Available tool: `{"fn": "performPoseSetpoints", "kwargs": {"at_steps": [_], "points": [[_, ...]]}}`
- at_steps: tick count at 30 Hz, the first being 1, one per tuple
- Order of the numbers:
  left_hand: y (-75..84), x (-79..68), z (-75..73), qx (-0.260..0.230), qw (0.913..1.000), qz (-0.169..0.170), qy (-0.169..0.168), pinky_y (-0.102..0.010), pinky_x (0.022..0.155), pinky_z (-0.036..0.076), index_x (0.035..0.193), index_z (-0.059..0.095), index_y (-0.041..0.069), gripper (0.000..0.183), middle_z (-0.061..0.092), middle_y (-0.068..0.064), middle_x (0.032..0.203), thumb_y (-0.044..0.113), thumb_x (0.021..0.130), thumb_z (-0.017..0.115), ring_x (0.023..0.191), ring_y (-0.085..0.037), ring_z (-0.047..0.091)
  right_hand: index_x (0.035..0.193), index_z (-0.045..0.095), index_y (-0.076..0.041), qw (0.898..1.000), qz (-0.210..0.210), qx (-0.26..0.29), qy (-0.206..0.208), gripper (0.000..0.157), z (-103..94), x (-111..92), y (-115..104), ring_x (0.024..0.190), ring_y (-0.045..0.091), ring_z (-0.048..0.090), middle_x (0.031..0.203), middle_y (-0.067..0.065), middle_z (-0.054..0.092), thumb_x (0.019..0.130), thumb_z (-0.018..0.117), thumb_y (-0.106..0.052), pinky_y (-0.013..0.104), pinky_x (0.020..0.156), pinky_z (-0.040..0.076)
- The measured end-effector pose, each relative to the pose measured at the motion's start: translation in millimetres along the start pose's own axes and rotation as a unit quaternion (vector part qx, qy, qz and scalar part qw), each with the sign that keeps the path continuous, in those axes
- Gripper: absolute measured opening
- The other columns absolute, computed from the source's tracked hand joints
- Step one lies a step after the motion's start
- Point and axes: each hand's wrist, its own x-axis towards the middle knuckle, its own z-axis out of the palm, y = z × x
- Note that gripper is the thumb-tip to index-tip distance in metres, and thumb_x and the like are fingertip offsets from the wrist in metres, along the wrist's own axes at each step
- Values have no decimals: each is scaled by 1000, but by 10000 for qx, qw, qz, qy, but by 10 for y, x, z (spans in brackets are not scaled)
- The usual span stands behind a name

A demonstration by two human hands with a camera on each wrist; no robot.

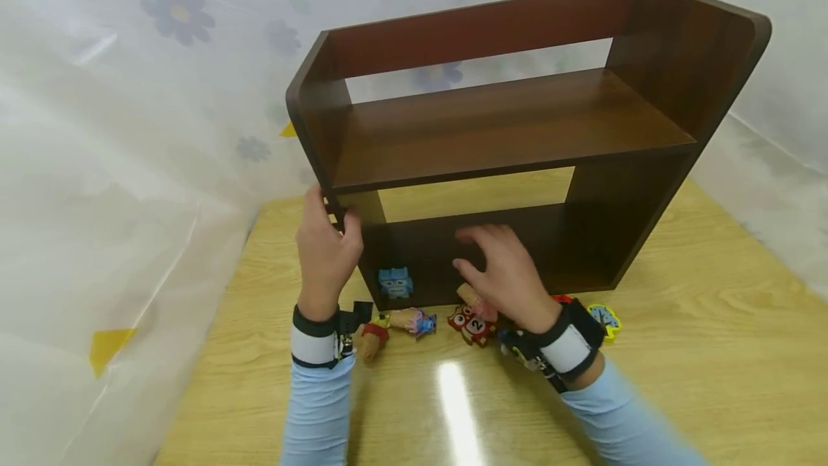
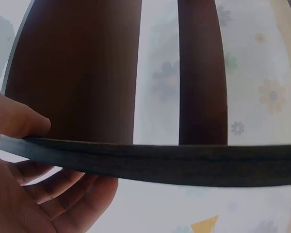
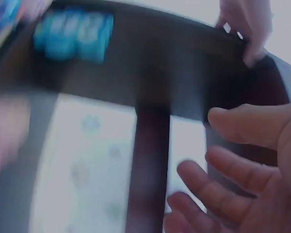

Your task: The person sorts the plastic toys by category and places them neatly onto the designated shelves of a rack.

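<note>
A dark brown wooden shelf (image 1: 517,131) with two levels stands on the table. My left hand (image 1: 328,256) grips the edge of its left side panel; the left wrist view has the thumb on the inner face and the fingers behind the panel (image 2: 184,165). In front of the lower compartment is my right hand (image 1: 511,275), fingers relaxed and apart, nothing between them in the right wrist view. A blue owl figure (image 1: 395,282) sits at the left of the bottom board, blurred in the right wrist view. Below my right hand lies a red owl marked 2 (image 1: 474,326), partly covered by a pinkish piece.
Several small pieces lie along the shelf's front: a red and tan one (image 1: 373,340), a pink and blue figure (image 1: 417,322), and a yellow-rimmed piece (image 1: 604,320) on the right. Flower-patterned sheeting (image 1: 162,164) surrounds the wood-grain table (image 1: 686,351).
</note>
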Motion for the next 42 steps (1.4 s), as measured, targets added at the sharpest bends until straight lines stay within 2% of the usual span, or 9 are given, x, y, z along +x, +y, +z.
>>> {"fn": "performPoseSetpoints", "kwargs": {"at_steps": [4,8,10,13,18,25,30,34,42], "points": [[-7,4,-30,19,10000,70,-40,-44,61,54,121,51,-1,37,62,-21,105,12,87,56,78,-28,59,109,65,-6,9985,-29,-542,-63,31,-326,-276,178,101,30,57,104,11,69,82,73,-19,47,83,49],[-18,17,-44,3,9999,111,-16,-45,60,52,119,52,-1,35,61,-22,102,11,86,56,76,-29,57,101,68,-8,9961,-175,-856,-154,23,-404,-475,274,94,26,58,95,7,69,80,73,-17,43,75,52],[-22,24,-53,15,10000,72,-28,-45,60,51,119,52,-1,35,61,-21,101,12,87,56,75,-29,56,96,69,-9,9948,-458,-856,-317,18,-335,-514,268,87,22,58,89,3,69,80,74,-16,40,70,51],[-21,25,-72,50,9999,-44,-109,-46,62,49,120,51,-1,34,60,-21,100,13,89,54,74,-30,54,95,70,-12,9871,-1054,-769,-927,15,-134,-539,217,86,20,57,90,1,68,80,73,-14,39,69,49],[-15,-14,-83,93,9986,-323,-408,-48,68,45,122,48,-3,35,57,-22,104,15,92,49,78,-32,52,104,68,-16,9608,-1675,-797,-2058,24,192,-542,149,112,30,51,114,7,64,81,70,-11,53,80,45],[-36,-58,-93,86,9980,-434,-453,-45,66,42,124,46,-3,37,56,-22,107,15,92,49,78,-31,49,103,67,-18,9296,-2212,-1441,-2571,14,382,-460,95,127,36,42,116,8,64,92,59,-15,56,92,40],[-57,-55,-75,124,9981,-399,-460,-43,64,41,122,48,-3,35,55,-20,100,15,92,49,75,-30,48,108,66,-17,9103,-2209,-2100,-2803,22,381,-463,142,119,33,46,110,6,65,87,67,-22,50,86,42],[-69,-53,-55,159,9983,-360,-427,-41,63,39,122,48,-3,35,54,-19,97,15,92,50,73,-28,46,112,65,-15,9060,-2175,-2326,-2789,36,344,-466,215,108,31,50,112,6,65,78,76,-22,47,81,43],[-97,-19,-8,115,9986,-295,-431,-39,61,39,123,47,-3,36,53,-18,96,14,92,50,71,-27,46,107,68,-16,8969,-1821,-2168,-3397,28,232,-317,199,98,27,53,108,4,66,79,73,-13,49,82,44]]}}
